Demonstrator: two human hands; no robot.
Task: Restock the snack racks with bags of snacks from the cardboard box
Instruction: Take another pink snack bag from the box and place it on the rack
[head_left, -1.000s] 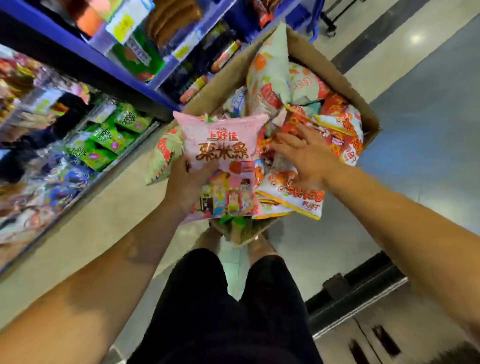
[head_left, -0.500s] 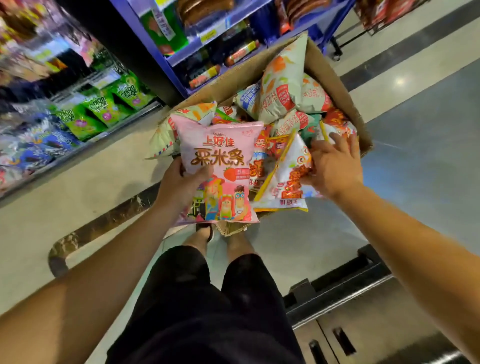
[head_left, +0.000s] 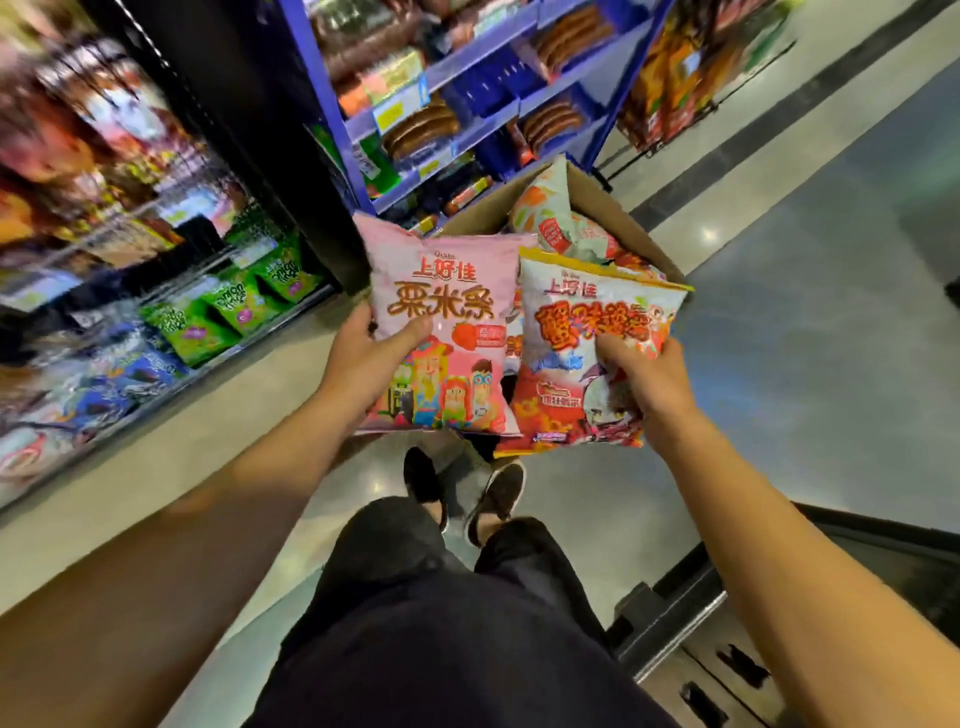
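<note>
The blue shelving stands just behind the cardboard box, with the snack rack of green bags off to the box's left. Snack bags fill the box. In front of it, the left hand grips a pink bag, thumb across its face. Beside that, the right hand clutches a white-and-red bag.

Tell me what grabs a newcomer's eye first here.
Two bright snack bags held up mid-frame: the left hand grips a pink bag, the right hand a white-and-red bag. Behind them sits the cardboard box with more bags, and green packets line the rack at left.
</note>
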